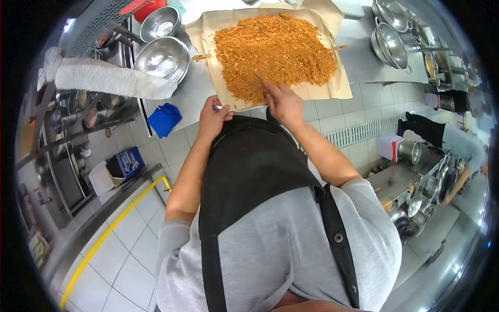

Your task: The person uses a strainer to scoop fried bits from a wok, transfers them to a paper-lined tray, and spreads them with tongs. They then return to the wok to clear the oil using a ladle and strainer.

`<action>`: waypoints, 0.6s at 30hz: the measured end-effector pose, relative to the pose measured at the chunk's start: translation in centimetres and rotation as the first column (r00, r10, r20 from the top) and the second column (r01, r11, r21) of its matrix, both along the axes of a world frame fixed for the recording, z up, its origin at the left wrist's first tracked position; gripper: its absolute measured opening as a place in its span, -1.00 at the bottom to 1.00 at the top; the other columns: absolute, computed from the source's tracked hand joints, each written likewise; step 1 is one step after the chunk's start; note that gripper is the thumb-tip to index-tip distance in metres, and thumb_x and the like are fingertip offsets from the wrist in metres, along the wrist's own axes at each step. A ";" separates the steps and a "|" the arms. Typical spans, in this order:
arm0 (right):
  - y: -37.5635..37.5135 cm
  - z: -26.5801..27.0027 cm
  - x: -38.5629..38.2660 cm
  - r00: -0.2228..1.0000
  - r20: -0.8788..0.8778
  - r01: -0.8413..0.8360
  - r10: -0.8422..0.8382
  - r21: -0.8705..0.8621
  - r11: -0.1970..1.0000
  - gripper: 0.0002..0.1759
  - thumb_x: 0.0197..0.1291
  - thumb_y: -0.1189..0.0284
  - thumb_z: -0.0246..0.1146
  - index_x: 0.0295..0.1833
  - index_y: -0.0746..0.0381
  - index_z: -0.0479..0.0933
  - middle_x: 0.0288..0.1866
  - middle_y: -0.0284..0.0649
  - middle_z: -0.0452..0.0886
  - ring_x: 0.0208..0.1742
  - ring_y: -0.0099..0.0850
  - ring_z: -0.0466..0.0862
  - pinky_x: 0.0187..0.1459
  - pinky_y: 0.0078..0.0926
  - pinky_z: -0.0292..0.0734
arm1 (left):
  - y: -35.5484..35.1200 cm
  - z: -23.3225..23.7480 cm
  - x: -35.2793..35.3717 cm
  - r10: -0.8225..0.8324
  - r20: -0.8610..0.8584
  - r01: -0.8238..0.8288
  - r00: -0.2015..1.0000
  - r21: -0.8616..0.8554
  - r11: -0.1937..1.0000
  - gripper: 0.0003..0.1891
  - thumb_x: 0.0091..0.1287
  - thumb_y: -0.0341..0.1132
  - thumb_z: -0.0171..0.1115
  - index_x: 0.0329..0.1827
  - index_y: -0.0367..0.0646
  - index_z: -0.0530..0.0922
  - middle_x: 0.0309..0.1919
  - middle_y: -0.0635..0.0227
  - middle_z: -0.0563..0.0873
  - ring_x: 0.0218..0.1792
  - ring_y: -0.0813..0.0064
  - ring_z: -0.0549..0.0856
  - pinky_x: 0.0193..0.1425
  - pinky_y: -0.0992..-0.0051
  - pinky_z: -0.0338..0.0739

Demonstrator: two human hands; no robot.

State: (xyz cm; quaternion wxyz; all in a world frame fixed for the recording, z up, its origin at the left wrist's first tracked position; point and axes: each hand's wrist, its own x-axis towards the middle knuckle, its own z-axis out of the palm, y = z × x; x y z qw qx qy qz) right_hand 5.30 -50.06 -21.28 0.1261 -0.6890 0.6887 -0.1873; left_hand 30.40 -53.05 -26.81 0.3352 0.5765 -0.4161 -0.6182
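A wide layer of orange-brown, crumbly, granola-like mix (275,49) lies on brown baking paper (332,86) on the steel counter. My left hand (212,118) is closed on the near left edge of the paper, where a thin pale tray rim (241,109) shows. My right hand (285,104) is at the near edge of the mix, index finger stretched out and touching the crumbs. Its other fingers are partly hidden; I see no tool in it. Small wooden pieces, like clothespins, sit at the paper's left (201,56) and right sides.
Stacked steel bowls (162,60) stand left of the paper, near a hanging white towel (112,78) and a blue cloth or glove (165,119). Colanders (390,46) sit on the right. Another person (462,143) is at the far right, near pots and pans.
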 end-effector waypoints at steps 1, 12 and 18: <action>-0.5 0.1 -0.3 1.000 -0.001 -0.008 0.008 0.001 1.000 -0.52 0.33 0.35 0.32 0.36 -0.05 0.59 -0.13 -0.18 0.66 -0.17 -0.11 0.72 -0.15 -0.16 0.65 | 0.1 -0.1 0.0 0.008 -0.001 -0.008 1.000 0.001 1.000 -0.60 0.42 -0.48 0.33 0.26 -0.35 0.44 -0.05 0.20 0.62 -0.29 0.40 0.82 -0.26 0.50 0.80; -9.0 1.2 -3.4 0.994 -0.077 0.069 -0.074 -0.058 0.996 -0.57 0.37 0.26 0.25 0.34 -0.16 0.61 -0.10 -0.17 0.66 -0.09 -0.10 0.73 -0.07 -0.09 0.66 | 0.1 -0.2 -0.5 0.044 0.004 -0.044 0.999 -0.012 0.999 -0.61 0.42 -0.52 0.29 0.27 -0.35 0.45 -0.05 0.16 0.68 -0.32 0.41 0.81 -0.26 0.52 0.79; -9.0 -0.4 -11.7 0.971 -0.108 0.212 -0.215 -0.037 0.977 -0.54 0.38 0.23 0.25 0.38 -0.16 0.57 0.04 -0.14 0.67 0.02 -0.09 0.72 0.04 -0.08 0.65 | 0.2 0.1 -0.7 0.059 -0.004 -0.059 0.998 0.003 0.998 -0.60 0.42 -0.53 0.28 0.29 -0.35 0.44 -0.07 0.18 0.68 -0.30 0.42 0.81 -0.24 0.52 0.79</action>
